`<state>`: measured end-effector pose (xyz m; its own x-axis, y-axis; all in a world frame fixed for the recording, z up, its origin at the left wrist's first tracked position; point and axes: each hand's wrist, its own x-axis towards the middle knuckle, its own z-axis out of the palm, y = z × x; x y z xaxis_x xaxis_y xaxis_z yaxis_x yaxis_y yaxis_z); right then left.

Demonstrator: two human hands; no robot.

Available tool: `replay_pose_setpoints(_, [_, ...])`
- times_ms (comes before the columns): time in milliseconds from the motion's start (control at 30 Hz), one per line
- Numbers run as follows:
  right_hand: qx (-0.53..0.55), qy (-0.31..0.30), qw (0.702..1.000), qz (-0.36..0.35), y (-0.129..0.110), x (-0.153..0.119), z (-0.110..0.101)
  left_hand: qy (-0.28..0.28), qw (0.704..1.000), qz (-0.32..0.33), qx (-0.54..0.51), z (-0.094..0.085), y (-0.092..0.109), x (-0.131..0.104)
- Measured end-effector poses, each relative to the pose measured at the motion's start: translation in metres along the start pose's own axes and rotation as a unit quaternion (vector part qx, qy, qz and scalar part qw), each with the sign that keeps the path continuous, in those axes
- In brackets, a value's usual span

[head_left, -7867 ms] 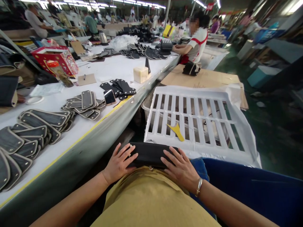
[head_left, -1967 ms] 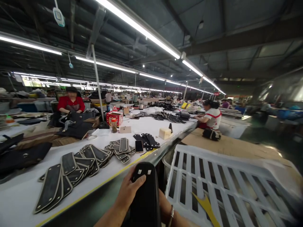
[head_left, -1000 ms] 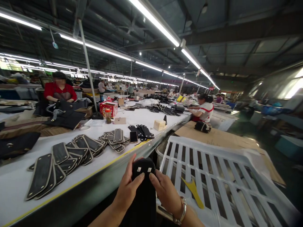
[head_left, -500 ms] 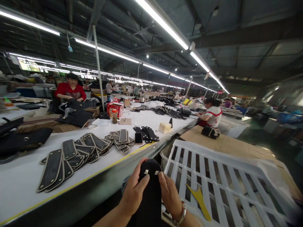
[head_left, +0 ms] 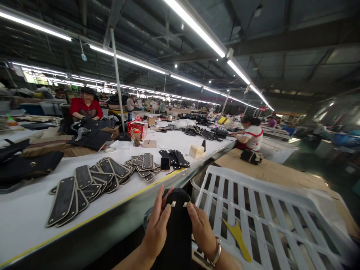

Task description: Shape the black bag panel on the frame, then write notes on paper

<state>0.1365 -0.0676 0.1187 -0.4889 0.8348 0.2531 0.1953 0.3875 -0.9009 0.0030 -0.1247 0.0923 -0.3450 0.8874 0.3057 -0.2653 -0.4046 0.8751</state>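
Both my hands hold one black leather panel [head_left: 177, 228] upright in front of me, low centre of view, just off the near edge of the tabletop [head_left: 25, 221]. Left hand [head_left: 158, 229] grip closed on the panel's left edge, thumb on the front near two small pale tabs at its rounded top. Right hand [head_left: 200, 229] grip closed on the right edge, thumb tip by the right tab; metal bracelet [head_left: 216, 255] on that wrist. Just right of the panel, a white slatted plastic crate [head_left: 281, 210] lying flat, with a yellow cut-out piece [head_left: 238, 237] on its slats. On the tabletop, overlapping grey-edged leather pieces [head_left: 84, 187] to my left, a smartphone [head_left: 165, 163] further along beside black pieces [head_left: 174, 157], then a pale block [head_left: 196, 151]. A seated person in a red top [head_left: 86, 108] works far left, another person in white [head_left: 251, 137] at the far right end.
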Motion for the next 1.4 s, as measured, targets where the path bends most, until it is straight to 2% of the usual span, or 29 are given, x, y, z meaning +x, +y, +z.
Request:
replay_pose_setpoints(100, [-0.002, -0.002, 1.0, 0.009, 0.0, 0.001, -0.001, 0.01, 0.998, 0.006, 0.06, 0.002, 0.002, 0.002])
replay_pose_setpoints(367, [-0.046, 0.011, 0.999, 0.024, 0.0, 0.001, -0.002, 0.017, 0.995, 0.005, 0.099, 0.001, 0.0, 0.003])
replay_pose_setpoints(567, [-0.086, 0.008, 0.996, 0.031, 0.006, 0.0, 0.0, 0.016, 0.995, 0.021, 0.1, -0.002, -0.008, 0.007])
replay_pose_setpoints(667, [-0.132, 0.002, 0.991, 0.011, 0.004, -0.01, 0.001, 0.009, 0.999, 0.001, 0.053, -0.005, -0.012, 0.006])
replay_pose_setpoints(767, [-0.219, -0.059, 0.973, 0.029, 0.002, -0.029, -0.002, 0.009, 0.998, -0.05, -0.029, -0.011, -0.024, -0.011])
replay_pose_setpoints(933, [-0.296, -0.161, 0.933, 0.125, 0.009, -0.066, -0.006, -0.027, 0.987, -0.152, -0.051, -0.028, -0.043, -0.073])
replay_pose_setpoints(1000, [-0.258, -0.197, 0.936, 0.139, 0.014, -0.077, -0.005, -0.057, 0.976, -0.208, -0.031, -0.035, -0.04, -0.092])
replay_pose_setpoints(1100, [-0.137, -0.214, 0.955, 0.15, 0.025, -0.085, -0.001, -0.082, 0.961, -0.26, 0.04, -0.043, -0.03, -0.1])
replay_pose_setpoints(1233, [-0.001, -0.213, 0.954, 0.209, 0.047, -0.086, 0.003, -0.084, 0.959, -0.219, 0.16, -0.048, -0.022, -0.095])
replay_pose_setpoints(1400, [0.087, -0.193, 0.94, 0.266, 0.065, -0.091, 0.004, -0.099, 0.948, -0.222, 0.204, -0.048, -0.02, -0.1])
